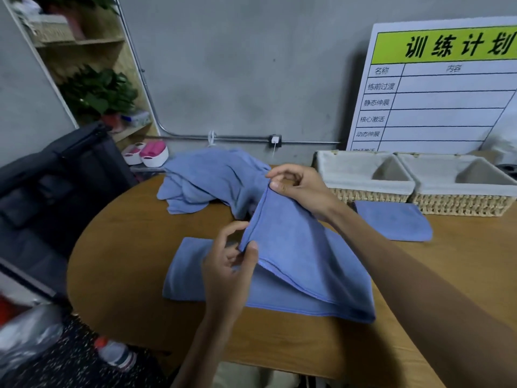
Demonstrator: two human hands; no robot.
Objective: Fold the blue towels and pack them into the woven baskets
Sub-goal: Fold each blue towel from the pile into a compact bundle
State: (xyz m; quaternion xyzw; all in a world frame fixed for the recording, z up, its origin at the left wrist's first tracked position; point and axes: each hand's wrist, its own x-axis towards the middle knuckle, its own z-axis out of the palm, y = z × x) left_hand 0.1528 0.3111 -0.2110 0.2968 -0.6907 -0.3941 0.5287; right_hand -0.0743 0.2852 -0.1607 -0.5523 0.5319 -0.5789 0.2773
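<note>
From the head view, the left hand (229, 264) and right hand (296, 186) each pinch a corner of the blue towel (293, 256) mid-table (baskets (363, 175) at two o'clock); keep that edge taut, landing corners squarely.

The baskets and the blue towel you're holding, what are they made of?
The baskets look like woven straw or wicker, with pale cloth liners folded over their rims. The blue towel looks like soft, matte microfibre or terry: it drapes limply and has a stitched edge.
</note>
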